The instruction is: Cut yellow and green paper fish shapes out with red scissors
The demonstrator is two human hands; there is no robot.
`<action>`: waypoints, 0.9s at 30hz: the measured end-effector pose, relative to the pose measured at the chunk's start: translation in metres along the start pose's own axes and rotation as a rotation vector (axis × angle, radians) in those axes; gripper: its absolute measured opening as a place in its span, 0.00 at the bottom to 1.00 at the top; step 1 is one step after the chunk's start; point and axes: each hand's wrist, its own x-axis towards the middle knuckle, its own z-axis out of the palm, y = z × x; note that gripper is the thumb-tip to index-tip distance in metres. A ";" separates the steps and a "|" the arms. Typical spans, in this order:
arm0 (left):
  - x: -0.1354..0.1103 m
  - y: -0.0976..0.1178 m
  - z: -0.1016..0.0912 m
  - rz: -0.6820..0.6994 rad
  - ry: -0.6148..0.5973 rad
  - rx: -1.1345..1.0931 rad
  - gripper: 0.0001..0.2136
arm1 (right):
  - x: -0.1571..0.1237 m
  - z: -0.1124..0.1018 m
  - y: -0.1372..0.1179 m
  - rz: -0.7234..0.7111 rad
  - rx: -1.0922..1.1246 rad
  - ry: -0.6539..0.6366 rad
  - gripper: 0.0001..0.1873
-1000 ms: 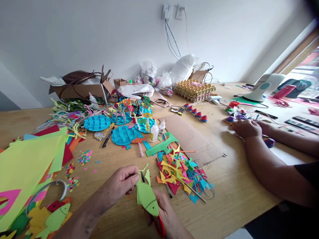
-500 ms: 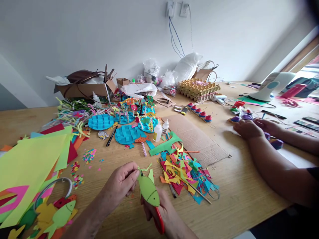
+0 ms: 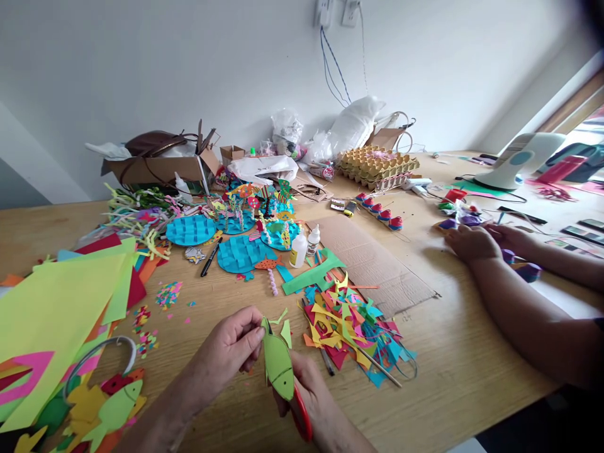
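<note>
A light-green paper fish (image 3: 278,366) with a drawn eye and gill line is pinched at its tail end by my left hand (image 3: 238,340). My right hand (image 3: 311,390) is closed on red-handled scissors (image 3: 302,412). Their blades run mostly behind the paper, and a dark tip shows near the left fingertips. Small green offcuts (image 3: 285,332) lie just beyond the fish. To the right of the hands spreads a heap of colourful paper scraps (image 3: 346,327), with a pencil (image 3: 377,365) across it.
Yellow-green paper sheets (image 3: 61,308) and cut fish (image 3: 116,412) lie at left. Glue bottles (image 3: 298,250), blue paper discs (image 3: 245,253) and a cardboard sheet (image 3: 372,264) stand or lie ahead. At right, another person's hands (image 3: 474,242) work with purple-painted pieces.
The fish has turned slightly in my hands, its head end shifting left to a more upright slant. Both hands keep their holds.
</note>
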 end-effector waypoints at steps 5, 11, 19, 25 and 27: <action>-0.001 -0.002 0.000 0.004 -0.013 -0.051 0.10 | -0.001 0.000 0.004 -0.001 -0.005 0.001 0.22; 0.000 -0.008 0.001 0.004 -0.007 -0.052 0.10 | -0.002 0.001 -0.001 -0.014 0.033 -0.005 0.23; 0.000 -0.006 0.004 0.009 -0.017 -0.070 0.09 | -0.003 0.000 0.008 -0.018 0.028 0.016 0.25; 0.001 -0.006 0.004 -0.014 -0.031 -0.095 0.10 | -0.004 -0.001 0.020 -0.004 0.029 0.015 0.26; 0.001 -0.005 0.003 -0.019 -0.029 -0.093 0.10 | -0.003 -0.001 0.024 0.005 0.021 0.018 0.27</action>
